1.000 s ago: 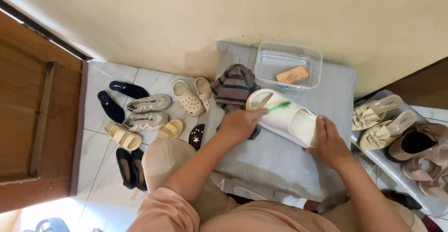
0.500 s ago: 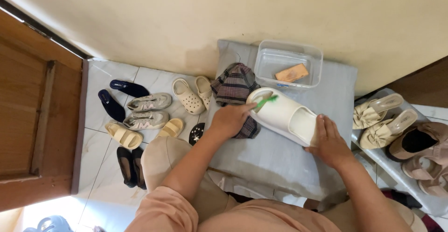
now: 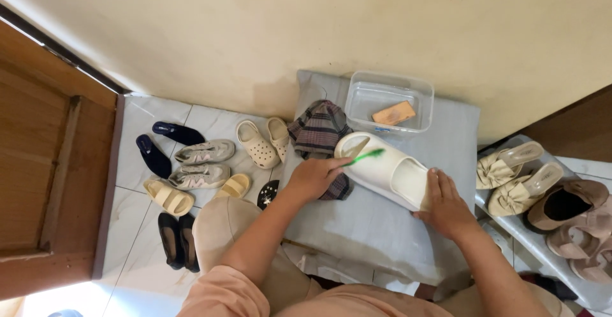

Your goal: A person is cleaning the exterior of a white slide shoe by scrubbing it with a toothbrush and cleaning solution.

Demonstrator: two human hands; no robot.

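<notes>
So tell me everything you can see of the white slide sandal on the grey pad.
The white slide sandal is a chunky one-piece slipper that looks like moulded foam, with a broad strap over an open toe. It lies slantwise on the grey pad, below the clear plastic tub and beside the plaid cloth. The right hand steadies its near end, fingers on the edge. The left hand holds a green toothbrush with its head against the footbed. Any dirt on it is too faint to make out.
</notes>
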